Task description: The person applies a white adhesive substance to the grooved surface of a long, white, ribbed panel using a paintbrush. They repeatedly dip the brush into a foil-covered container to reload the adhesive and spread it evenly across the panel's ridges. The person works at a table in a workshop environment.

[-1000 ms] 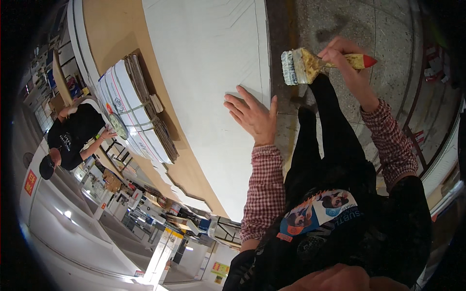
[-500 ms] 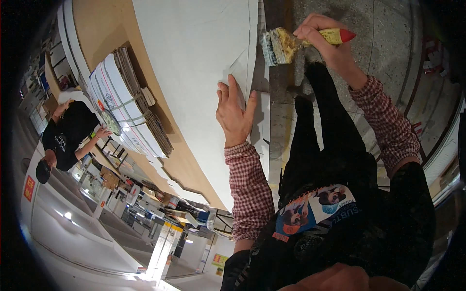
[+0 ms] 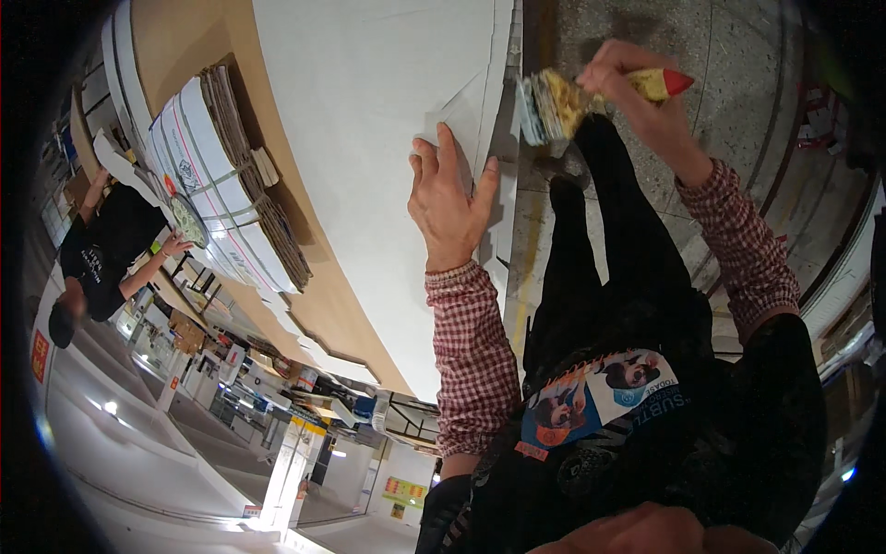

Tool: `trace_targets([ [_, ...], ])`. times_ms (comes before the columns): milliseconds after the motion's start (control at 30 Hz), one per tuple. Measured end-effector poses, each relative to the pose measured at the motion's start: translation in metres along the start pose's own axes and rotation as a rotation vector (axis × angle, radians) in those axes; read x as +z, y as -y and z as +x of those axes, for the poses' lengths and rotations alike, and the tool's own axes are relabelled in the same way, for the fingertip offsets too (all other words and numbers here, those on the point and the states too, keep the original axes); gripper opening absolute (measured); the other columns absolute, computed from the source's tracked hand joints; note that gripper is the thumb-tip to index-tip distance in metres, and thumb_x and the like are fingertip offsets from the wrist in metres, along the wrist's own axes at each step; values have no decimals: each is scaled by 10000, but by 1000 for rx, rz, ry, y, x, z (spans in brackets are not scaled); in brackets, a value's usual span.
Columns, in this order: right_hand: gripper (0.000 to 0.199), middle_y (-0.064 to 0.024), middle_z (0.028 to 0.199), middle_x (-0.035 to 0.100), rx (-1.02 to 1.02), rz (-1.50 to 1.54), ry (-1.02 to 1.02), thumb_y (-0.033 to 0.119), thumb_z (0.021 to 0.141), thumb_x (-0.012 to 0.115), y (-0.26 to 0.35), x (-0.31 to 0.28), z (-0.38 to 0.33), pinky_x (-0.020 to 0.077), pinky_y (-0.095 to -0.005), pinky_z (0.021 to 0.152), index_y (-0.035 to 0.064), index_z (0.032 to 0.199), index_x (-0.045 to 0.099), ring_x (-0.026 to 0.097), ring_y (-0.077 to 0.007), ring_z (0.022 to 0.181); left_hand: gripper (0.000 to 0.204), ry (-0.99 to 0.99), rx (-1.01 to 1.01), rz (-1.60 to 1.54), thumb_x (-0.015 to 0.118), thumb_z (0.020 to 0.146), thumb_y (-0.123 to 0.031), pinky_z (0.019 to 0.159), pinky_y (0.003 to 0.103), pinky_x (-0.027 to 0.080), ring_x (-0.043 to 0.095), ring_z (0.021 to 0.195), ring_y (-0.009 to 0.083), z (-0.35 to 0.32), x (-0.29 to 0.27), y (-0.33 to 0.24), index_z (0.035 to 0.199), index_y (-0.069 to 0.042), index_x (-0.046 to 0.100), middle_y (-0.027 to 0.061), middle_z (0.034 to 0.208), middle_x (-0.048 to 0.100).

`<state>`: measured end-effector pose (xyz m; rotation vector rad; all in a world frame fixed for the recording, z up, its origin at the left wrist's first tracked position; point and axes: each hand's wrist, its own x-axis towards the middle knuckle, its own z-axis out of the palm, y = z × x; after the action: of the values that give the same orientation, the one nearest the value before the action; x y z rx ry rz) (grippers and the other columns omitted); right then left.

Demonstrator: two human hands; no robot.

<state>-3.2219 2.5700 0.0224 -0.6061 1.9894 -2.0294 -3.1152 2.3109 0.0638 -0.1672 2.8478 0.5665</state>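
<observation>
My right hand (image 3: 637, 88) grips a wide paintbrush (image 3: 554, 106) by its yellow handle with a red end. Dried yellow and whitish residue cakes the brush head, which points left toward the table edge, with the floor beneath it. Large white sheets (image 3: 360, 111) cover the table's near side. Fingers spread, my left hand (image 3: 452, 198) lies on them close to the edge. A loose corner or flap of the sheet shows just beyond its fingertips. Both forearms wear red-and-white checked sleeves.
A strapped bundle of folded cardboard (image 3: 231, 180) sits on the brown tabletop (image 3: 318, 240) to the left. Across the table a person in black (image 3: 120, 231) handles a white sheet. Behind are shelves and lamps. Terrazzo floor (image 3: 738, 55) lies to the right.
My right hand and the brush have shifted slightly right and down in view. My left hand stays on the sheet. The person across the table has moved a little left in view.
</observation>
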Motion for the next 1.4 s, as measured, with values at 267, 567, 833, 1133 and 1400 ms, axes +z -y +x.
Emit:
trace_targets([
  [267, 159, -70, 864, 651, -68, -22, -185, 110, 960, 529, -2, -16, 20, 523, -293, 772, 17, 895, 640, 645, -155, 845, 663, 9, -42, -6, 638, 854, -382, 1002, 473, 424, 458, 1227, 518, 0, -6, -7, 1339, 42, 482, 385, 1278, 483],
  [567, 195, -85, 870, 648, 133, 52, -45, 87, 951, 523, 19, 10, -22, 508, -292, 747, -7, 818, 631, 631, -151, 824, 760, -104, -60, 151, 666, 821, -430, 945, 502, 463, 453, 1204, 555, -6, 17, -10, 1394, 8, 424, 380, 1311, 452],
  [833, 176, -29, 858, 650, 116, 16, -196, 164, 973, 546, 25, -2, -39, 537, -263, 746, 48, 897, 654, 636, -96, 806, 1167, -208, -321, 174, 792, 685, -547, 1128, 570, 185, 76, 1412, 510, -56, 81, -9, 1517, -58, 137, 336, 1522, 62],
  [1133, 211, -72, 867, 644, -9, 51, -128, 114, 972, 514, 13, 13, -41, 506, -301, 781, 10, 840, 641, 629, -141, 862, 873, 19, -154, 95, 675, 833, -432, 1068, 500, 348, 303, 1324, 549, -96, 25, 15, 1463, 23, 277, 389, 1429, 295],
  [1400, 176, -86, 872, 640, -86, 27, -131, 95, 969, 516, -2, 34, -37, 518, -307, 789, 18, 856, 628, 640, -165, 881, 718, 49, -67, -133, 669, 808, -360, 1033, 507, 394, 443, 1224, 539, -87, 5, 33, 1341, 72, 459, 413, 1265, 469],
])
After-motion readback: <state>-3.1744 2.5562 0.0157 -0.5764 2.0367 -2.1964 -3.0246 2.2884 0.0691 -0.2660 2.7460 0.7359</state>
